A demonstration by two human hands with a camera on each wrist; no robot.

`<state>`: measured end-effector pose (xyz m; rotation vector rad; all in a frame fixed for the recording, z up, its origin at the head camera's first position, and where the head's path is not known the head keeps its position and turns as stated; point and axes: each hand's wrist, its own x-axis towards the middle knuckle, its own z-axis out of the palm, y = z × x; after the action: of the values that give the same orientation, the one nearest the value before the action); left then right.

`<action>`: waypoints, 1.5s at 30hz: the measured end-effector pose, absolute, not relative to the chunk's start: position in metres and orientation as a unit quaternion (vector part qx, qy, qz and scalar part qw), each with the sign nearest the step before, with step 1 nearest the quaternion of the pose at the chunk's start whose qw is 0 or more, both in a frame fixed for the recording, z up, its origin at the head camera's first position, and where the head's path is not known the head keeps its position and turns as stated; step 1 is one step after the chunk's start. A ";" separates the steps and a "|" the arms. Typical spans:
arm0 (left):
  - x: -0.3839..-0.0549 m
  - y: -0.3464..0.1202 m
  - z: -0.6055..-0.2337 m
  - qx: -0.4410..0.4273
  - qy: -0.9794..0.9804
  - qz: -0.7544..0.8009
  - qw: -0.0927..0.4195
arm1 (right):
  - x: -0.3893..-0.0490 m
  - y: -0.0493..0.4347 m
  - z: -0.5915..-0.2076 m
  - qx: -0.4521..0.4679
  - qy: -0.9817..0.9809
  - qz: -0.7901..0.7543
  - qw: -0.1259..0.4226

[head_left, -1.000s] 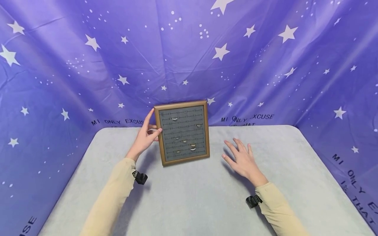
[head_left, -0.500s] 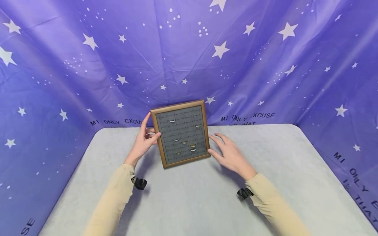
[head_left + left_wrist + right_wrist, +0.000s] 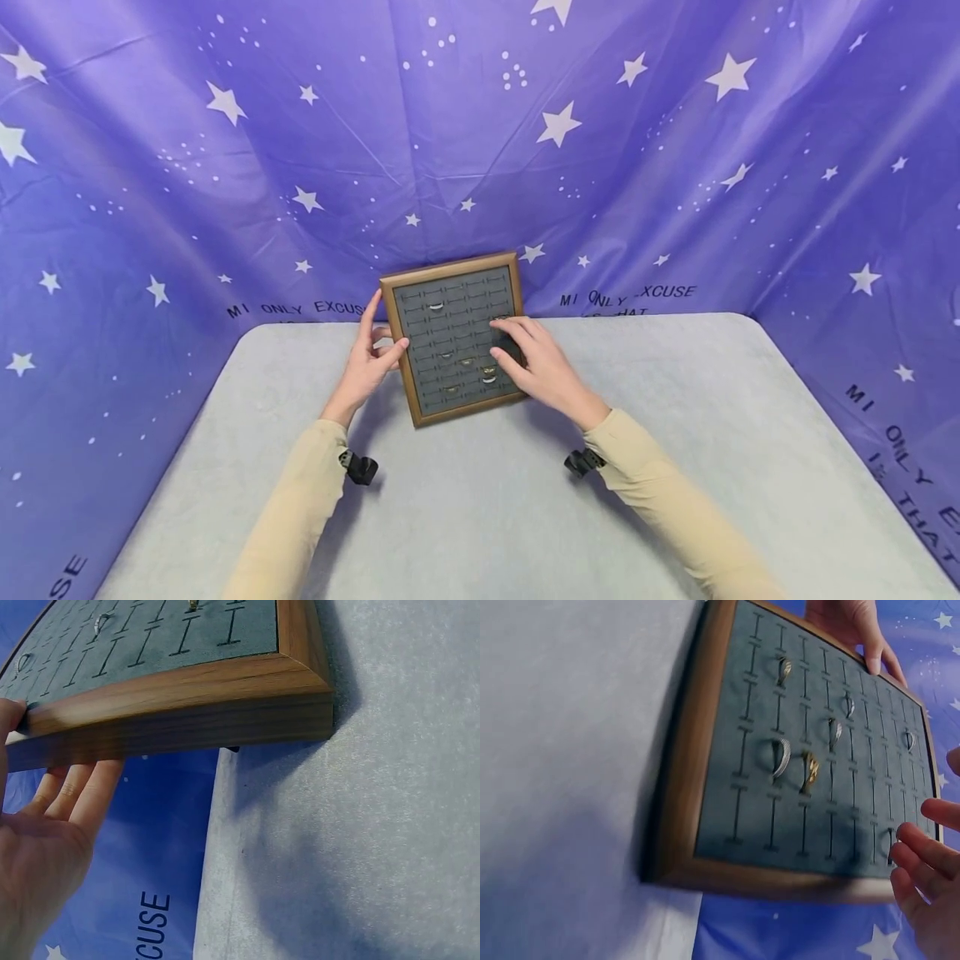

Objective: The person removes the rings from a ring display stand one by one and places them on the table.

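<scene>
A ring display board with a brown wooden frame (image 3: pixel 468 410) and a grey slotted pad stands tilted near the table's back. My left hand (image 3: pixel 358 367) holds its left side, thumb on the front and the other fingers behind, as the left wrist view shows from below. Over the board's right part hovers my right hand (image 3: pixel 551 371), fingers loosely bent. In the right wrist view its fingertips are right by a ring (image 3: pixel 891 844), partly hidden. Several other rings sit in the slots, among them a gold ring (image 3: pixel 811 771) and a silver ring (image 3: pixel 781 757).
A pale grey cloth covers the table (image 3: pixel 480 508). Behind and beside it hangs a purple curtain (image 3: pixel 480 125) with white stars and lettering, close behind the board. A small black camera sits on each wrist.
My right hand has moved left from above the table to the front of the board's right part. The board has leaned slightly counterclockwise and shifted a little left, still held by my left hand.
</scene>
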<state>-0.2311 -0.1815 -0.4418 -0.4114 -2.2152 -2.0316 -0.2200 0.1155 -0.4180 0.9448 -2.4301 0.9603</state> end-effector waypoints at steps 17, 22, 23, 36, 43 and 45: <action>-0.220 -0.179 -0.424 -0.146 -0.737 -0.659 0.042 | -0.231 0.077 -0.403 0.334 -0.832 0.386 0.217; -0.213 -0.176 -0.420 -0.142 -0.747 -0.649 0.035 | -0.227 0.068 -0.404 0.325 -0.837 0.380 0.223; -0.213 -0.176 -0.420 -0.142 -0.747 -0.649 0.034 | -0.226 0.066 -0.405 0.325 -0.839 0.374 0.225; -0.218 -0.175 -0.421 -0.165 -0.737 -0.654 0.050 | -0.232 0.037 -0.402 0.319 -0.853 0.326 0.255; -0.219 -0.176 -0.421 -0.164 -0.740 -0.650 0.048 | -0.236 0.031 -0.407 0.307 -0.855 0.336 0.248; -0.217 -0.178 -0.421 -0.159 -0.742 -0.650 0.048 | -0.236 0.029 -0.407 0.307 -0.854 0.342 0.242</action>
<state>-0.2168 -0.1780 -0.4212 -0.4847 -2.2624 -1.9809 -0.2363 0.0294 -0.4070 0.8401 -2.3356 0.9355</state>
